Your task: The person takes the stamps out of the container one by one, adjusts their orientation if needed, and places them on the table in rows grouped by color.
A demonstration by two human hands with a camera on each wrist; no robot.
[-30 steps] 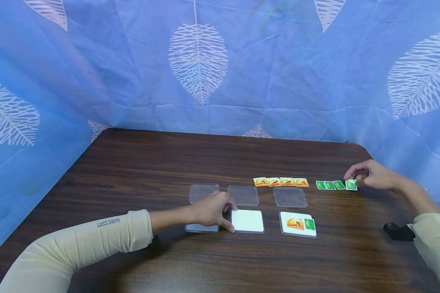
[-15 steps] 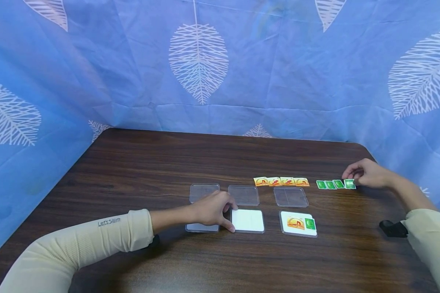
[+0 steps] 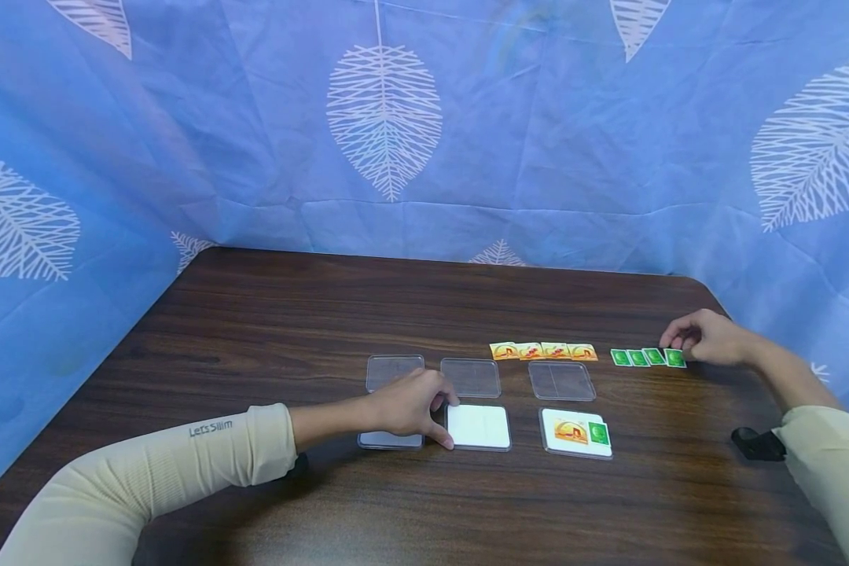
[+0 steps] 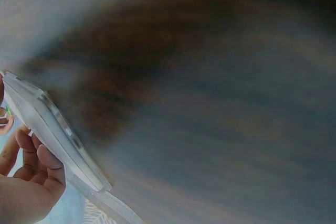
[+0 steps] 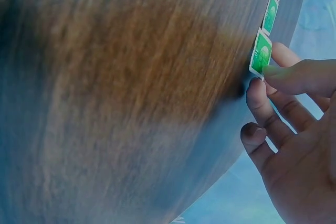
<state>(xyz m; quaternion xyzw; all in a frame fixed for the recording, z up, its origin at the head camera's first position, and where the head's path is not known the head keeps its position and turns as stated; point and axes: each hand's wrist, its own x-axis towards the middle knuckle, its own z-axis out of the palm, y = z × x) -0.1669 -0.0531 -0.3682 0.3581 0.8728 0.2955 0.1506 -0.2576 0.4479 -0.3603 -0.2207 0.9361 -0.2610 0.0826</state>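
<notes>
A white rectangular block in a clear plastic case (image 3: 478, 427) is held at its left edge between the spread thumb and forefinger of the left hand (image 3: 406, 403). By the right hand (image 3: 718, 338), the rightmost small green white-bordered card (image 3: 675, 358) is pinched at its edge, at the end of a row of three similar green cards (image 3: 638, 358) on the dark wood-grained surface (image 3: 410, 511). To their left, four orange-and-yellow picture cards (image 3: 542, 351) are lined up, behind three transparent rounded plastic lids (image 3: 470, 378). An orange picture and a green card are carried by another cased white block (image 3: 549, 448).
</notes>
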